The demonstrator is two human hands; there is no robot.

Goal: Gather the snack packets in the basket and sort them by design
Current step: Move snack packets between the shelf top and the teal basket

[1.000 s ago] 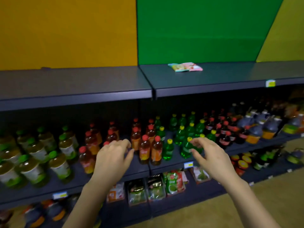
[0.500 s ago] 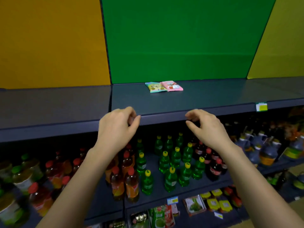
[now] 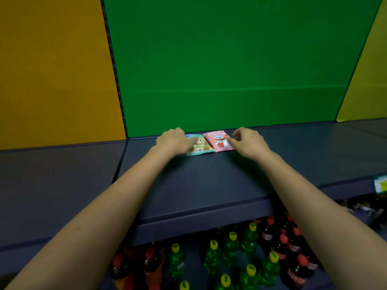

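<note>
Head view: we see both arms stretched across the dark top shelf [image 3: 209, 181] to two snack packets lying flat at its back edge, against the green panel [image 3: 230, 70]. The teal packet [image 3: 200, 147] is on the left and the pink packet [image 3: 218, 141] on the right, side by side and touching or slightly overlapping.

The left hand [image 3: 174, 141] has bent fingers lying on the teal packet's left part. The right hand [image 3: 249, 142] has thumb and forefinger at the pink packet's right edge, the other fingers curled above. We cannot tell whether either pinch has closed. No basket is in view.

We judge the step as gathering, one packet per hand, with sorting not yet begun. The next move calls for getting a fingertip under each thin edge, then lifting.

Both packets are small, flat, glossy film rectangles with cartoon animal prints, so they are likely slippery and crinkly. The shelf is matte and smooth. Below stand plastic green bottles [image 3: 231, 245] with yellow caps and darker red-capped bottles [image 3: 282, 243].
</note>
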